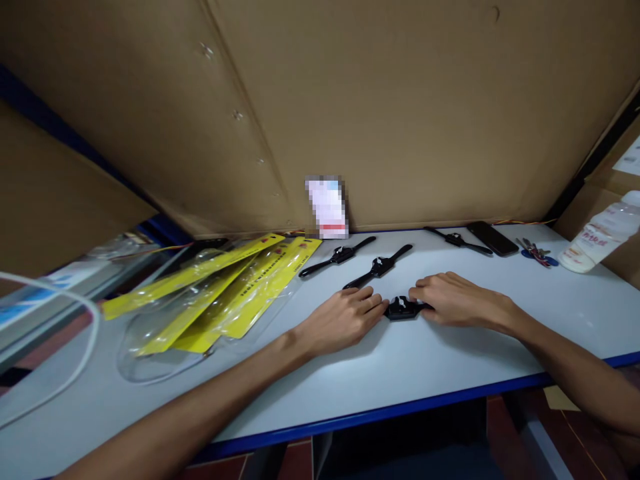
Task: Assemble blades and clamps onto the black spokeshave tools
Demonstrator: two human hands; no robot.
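Observation:
A black spokeshave (401, 307) is held level over the front part of the table, its flat body showing between my hands. My left hand (353, 315) is closed round its left handle. Around the right handle my right hand (450, 298) is closed too, with a bit of black handle showing by the fingers. Just beyond my left hand lies another spokeshave (381, 267), angled up to the right. Farther left is one more spokeshave (340, 255), and a similar spokeshave (455, 239) rests near the back, right of centre.
Yellow-carded clear plastic packages (260, 287) lie overlapping on the left of the white table (310, 393). Toward the back right are a black phone (493, 239), keys (536, 253) and a bottle (600, 233). A blurred-out screen (329, 208) leans on the cardboard wall (400, 120). A white cable (93, 340) loops at left.

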